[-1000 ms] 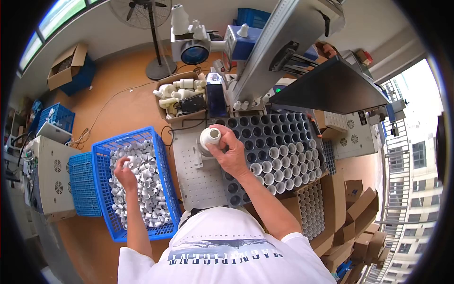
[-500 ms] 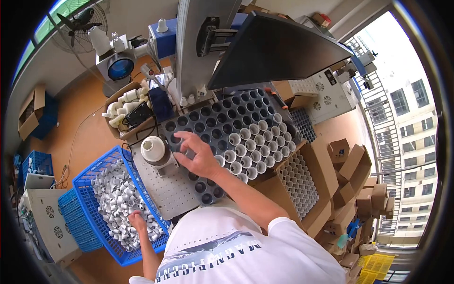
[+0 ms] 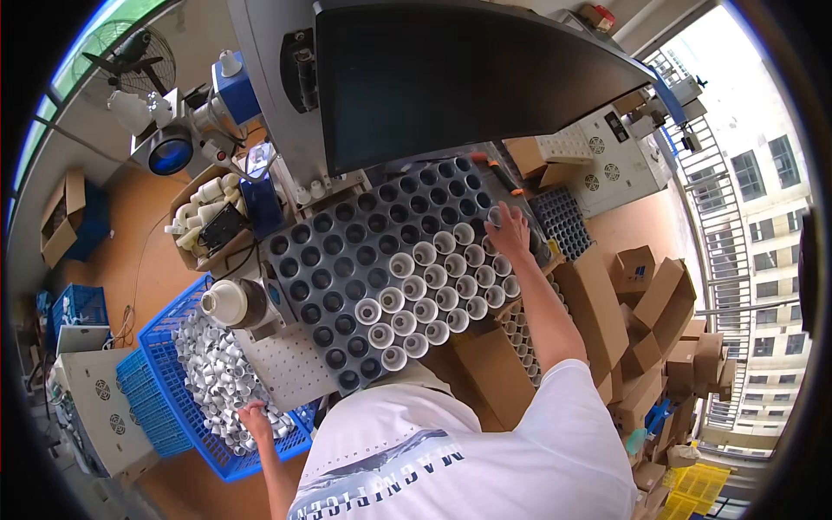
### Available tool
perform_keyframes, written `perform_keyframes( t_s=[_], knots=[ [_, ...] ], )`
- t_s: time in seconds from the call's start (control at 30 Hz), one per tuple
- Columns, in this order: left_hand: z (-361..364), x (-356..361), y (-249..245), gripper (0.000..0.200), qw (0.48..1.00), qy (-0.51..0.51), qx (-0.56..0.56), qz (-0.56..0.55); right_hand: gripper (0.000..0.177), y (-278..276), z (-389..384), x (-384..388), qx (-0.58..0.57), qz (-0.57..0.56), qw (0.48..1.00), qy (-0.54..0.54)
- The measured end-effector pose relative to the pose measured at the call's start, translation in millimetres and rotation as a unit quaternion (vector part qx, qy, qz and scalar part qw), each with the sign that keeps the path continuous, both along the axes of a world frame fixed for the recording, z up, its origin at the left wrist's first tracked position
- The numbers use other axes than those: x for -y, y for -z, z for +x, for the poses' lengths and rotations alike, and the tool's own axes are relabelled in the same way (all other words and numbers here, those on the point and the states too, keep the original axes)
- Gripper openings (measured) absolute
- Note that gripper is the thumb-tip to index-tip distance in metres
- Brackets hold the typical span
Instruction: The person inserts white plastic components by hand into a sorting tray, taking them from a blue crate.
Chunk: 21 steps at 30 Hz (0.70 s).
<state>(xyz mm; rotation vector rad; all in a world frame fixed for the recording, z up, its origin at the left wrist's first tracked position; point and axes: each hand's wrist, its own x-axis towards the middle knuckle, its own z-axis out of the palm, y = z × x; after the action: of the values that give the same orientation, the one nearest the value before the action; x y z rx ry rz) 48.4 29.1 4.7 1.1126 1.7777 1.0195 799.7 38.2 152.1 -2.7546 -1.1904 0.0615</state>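
Observation:
My right hand (image 3: 511, 232) reaches over the far right part of the dark tray (image 3: 344, 267), its fingers curled round a white cup-shaped plastic fitting (image 3: 494, 217) in the last filled row. Several more white fittings (image 3: 435, 276) stand in the tray's near right holes, open ends up. My left hand (image 3: 254, 420) is over the blue basket (image 3: 163, 392), among a heap of loose white fittings (image 3: 217, 373). Its fingers are drawn together, and what they hold, if anything, is too small to make out.
Left of the tray, a round white-topped fixture (image 3: 227, 303) stands by a perforated metal plate (image 3: 286, 360). A black monitor (image 3: 477, 78) overhangs the tray's far side. An open carton (image 3: 494, 373) sits at right, and a box of cream fittings (image 3: 206, 208) at the back left.
My right hand has gone from beside the white-topped fixture to the tray's far right, closing on a fitting there. My left hand stays at the basket. The head view has shifted.

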Motion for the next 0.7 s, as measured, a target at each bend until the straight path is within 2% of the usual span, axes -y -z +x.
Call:
perform_keyframes(
  t_s=[0.1, 0.13, 0.17, 0.23, 0.3, 0.4, 0.5, 0.63, 0.7],
  knots=[
    [19.8, 9.2, -31.6, 0.021, 0.992, 0.029, -0.075, -0.102, 0.066, 13.7, 18.3, 1.7, 0.008, -0.054, 0.998, -0.019],
    [33.8, 12.8, -47.6, 0.023, 0.989, 0.024, -0.129, -0.073, 0.064, 13.3, 19.5, 0.3, -0.016, -0.067, 0.997, -0.027],
    [44.8, 15.0, -56.1, 0.025, 0.981, 0.017, -0.185, -0.046, 0.060, 11.6, 17.5, 1.4, 0.020, -0.048, 0.997, -0.065],
    [39.7, 21.5, -36.0, 0.028, 0.988, 0.024, -0.151, -0.018, 0.056, 23.5, 32.6, 4.6, 0.032, -0.013, 0.994, -0.107],
    [66.4, 19.2, -79.8, 0.028, 0.976, 0.029, -0.201, -0.082, 0.055, 23.0, 32.6, 7.3, 0.061, -0.017, 0.990, -0.123],
    [70.6, 28.0, -66.5, 0.029, 0.985, -0.004, -0.161, -0.066, 0.055, 18.8, 25.7, 8.4, 0.111, -0.041, 0.986, -0.121],
    [69.8, 34.8, -51.0, 0.029, 0.988, 0.011, -0.157, 0.011, 0.053, 16.4, 21.8, 8.5, 0.104, -0.042, 0.987, -0.112],
    [76.0, 25.9, -76.3, 0.028, 0.990, 0.017, -0.138, -0.035, 0.051, -4.2, 32.0, 3.3, 0.044, -0.033, 0.991, -0.119],
    [68.3, 19.6, -72.6, 0.028, 0.992, 0.020, -0.125, 0.005, 0.050, -24.5, 38.6, 4.8, 0.016, 0.008, 0.994, -0.112]
  ],
)
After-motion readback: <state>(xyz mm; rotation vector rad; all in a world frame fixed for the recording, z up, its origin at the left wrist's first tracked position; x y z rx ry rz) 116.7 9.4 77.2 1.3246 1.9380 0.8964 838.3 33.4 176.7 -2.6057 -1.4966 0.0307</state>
